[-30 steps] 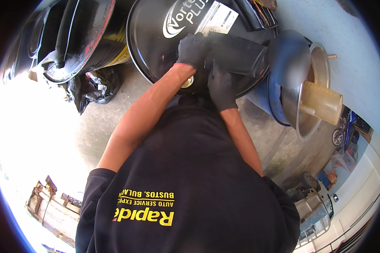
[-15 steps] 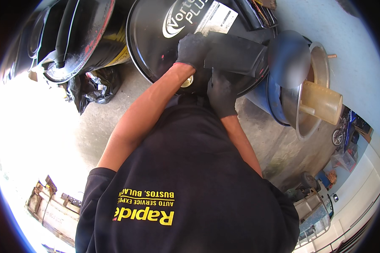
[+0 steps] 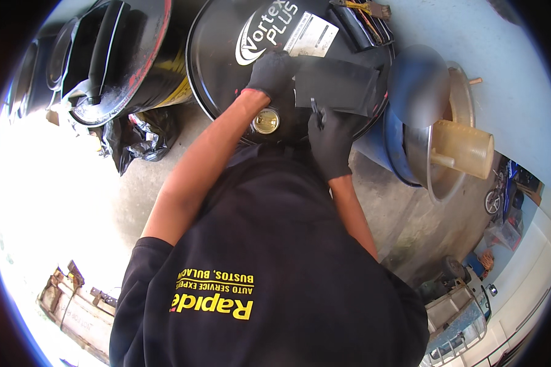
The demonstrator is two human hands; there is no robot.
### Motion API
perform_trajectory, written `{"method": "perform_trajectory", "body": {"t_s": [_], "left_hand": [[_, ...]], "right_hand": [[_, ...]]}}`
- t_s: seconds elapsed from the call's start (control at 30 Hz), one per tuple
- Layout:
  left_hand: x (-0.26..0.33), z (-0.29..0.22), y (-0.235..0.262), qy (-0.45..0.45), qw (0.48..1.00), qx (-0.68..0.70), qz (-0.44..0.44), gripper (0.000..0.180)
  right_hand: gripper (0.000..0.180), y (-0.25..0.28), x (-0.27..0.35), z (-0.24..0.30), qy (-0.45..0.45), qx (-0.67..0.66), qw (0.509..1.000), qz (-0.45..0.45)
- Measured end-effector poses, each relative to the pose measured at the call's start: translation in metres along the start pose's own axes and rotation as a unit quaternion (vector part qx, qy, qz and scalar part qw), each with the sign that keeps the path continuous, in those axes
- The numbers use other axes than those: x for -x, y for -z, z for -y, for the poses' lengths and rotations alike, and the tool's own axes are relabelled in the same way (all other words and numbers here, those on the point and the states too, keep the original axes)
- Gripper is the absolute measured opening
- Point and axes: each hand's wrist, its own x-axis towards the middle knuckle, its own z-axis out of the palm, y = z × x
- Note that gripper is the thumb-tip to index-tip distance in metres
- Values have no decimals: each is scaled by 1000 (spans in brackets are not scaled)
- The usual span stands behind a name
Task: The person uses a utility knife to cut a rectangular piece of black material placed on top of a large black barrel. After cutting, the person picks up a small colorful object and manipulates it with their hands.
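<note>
Black sheet (image 3: 338, 85) lay on the right side of the drum lid (image 3: 219, 70); your left hand (image 3: 270, 71) met its left edge, grip indeterminable. Your right hand (image 3: 332, 142) pinched a pen-like tool (image 3: 313, 104) by its near edge, seemingly marking; steadying the sheet appeared necessary next.

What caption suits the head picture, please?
Gloved left hand and gloved right hand at a black sheet on a black drum.

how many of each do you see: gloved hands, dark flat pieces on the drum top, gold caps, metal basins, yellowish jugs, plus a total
Gloved hands, left and right: 2
Dark flat piece: 1
Gold cap: 1
Metal basin: 1
Yellowish jug: 1
Total: 6
</note>
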Motion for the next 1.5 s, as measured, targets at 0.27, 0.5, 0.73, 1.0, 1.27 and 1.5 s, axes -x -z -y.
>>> {"method": "perform_trajectory", "body": {"t_s": [0.27, 0.5, 0.73, 1.0, 1.27, 1.5], "left_hand": [[-16, 19, -2, -10, 998, 68, -3, 31], [-15, 17, -4, 2, 999, 40, -1, 31], [-18, 18, -5, 14, 998, 54, 15, 30], [-18, 21, -7, 4, 998, 56, -3, 31], [-17, 22, -8, -5, 998, 58, -10, 30], [-18, 22, -9, 1, 999, 41, -1, 30]], "right_hand": [[22, -44, -64, -2, 94, -12, 992, -79], [19, -58, -64, -12, 103, 3, 990, -98], [27, -56, -63, -8, 67, -10, 996, -60], [28, -56, -63, -6, 57, 18, 997, -46], [29, -60, -63, -10, 58, 20, 997, -51], [28, -59, -63, -4, 55, 26, 997, -53]]}}
